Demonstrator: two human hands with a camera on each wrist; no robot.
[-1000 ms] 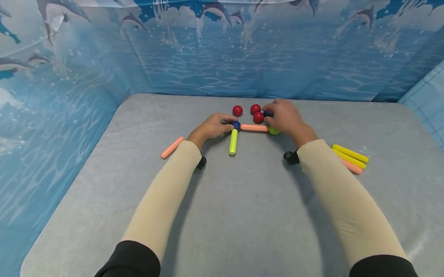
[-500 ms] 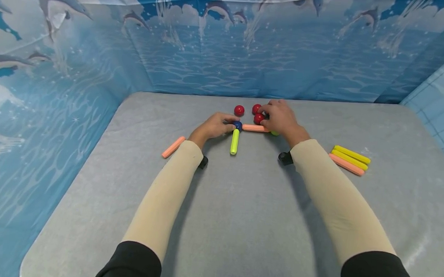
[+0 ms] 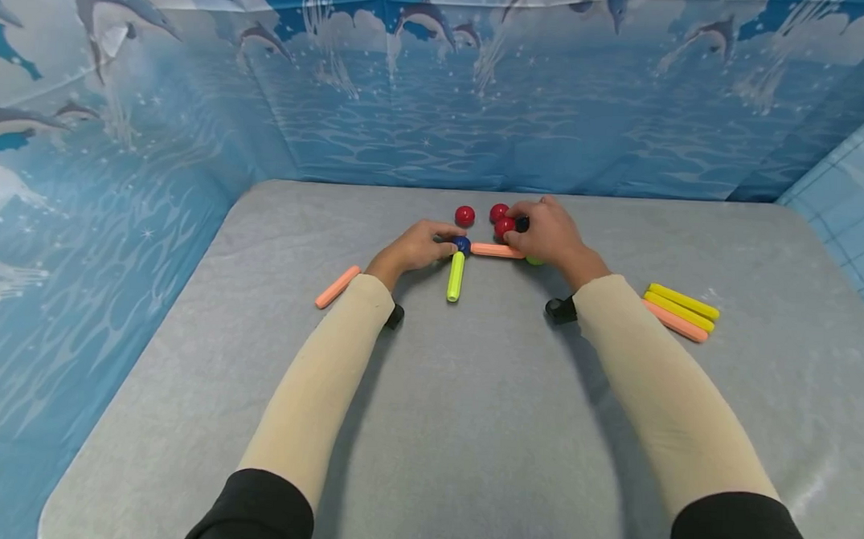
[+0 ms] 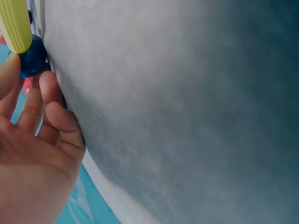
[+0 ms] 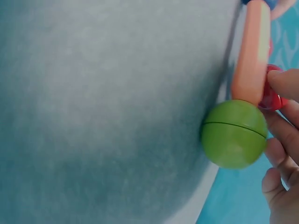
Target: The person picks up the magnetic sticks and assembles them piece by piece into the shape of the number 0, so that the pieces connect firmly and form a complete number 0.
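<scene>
In the head view my left hand (image 3: 420, 245) holds a dark blue ball (image 3: 463, 245) between thumb and fingers. A yellow-green stick (image 3: 456, 277) extends from that ball toward me. A salmon stick (image 3: 497, 250) runs right from it to a green ball (image 5: 234, 134), mostly hidden under my right hand in the head view. My right hand (image 3: 547, 230) pinches a red ball (image 3: 505, 228) just behind the salmon stick; the right wrist view shows its thumb on the red surface. A small dark thing (image 3: 522, 224) shows between this ball and the palm.
Two more red balls, one left (image 3: 465, 216) and one right (image 3: 499, 213), lie behind the joined pieces. A salmon stick (image 3: 337, 287) lies by my left forearm. Two yellow sticks (image 3: 681, 304) and a salmon stick (image 3: 679, 323) lie right of my right arm. A dolphin-print curtain (image 3: 438, 125) hangs behind the table.
My right hand has moved slightly left from beside the dark thing and closed its fingers on the red ball, which has shifted a little. My left hand keeps its hold on the blue ball.
</scene>
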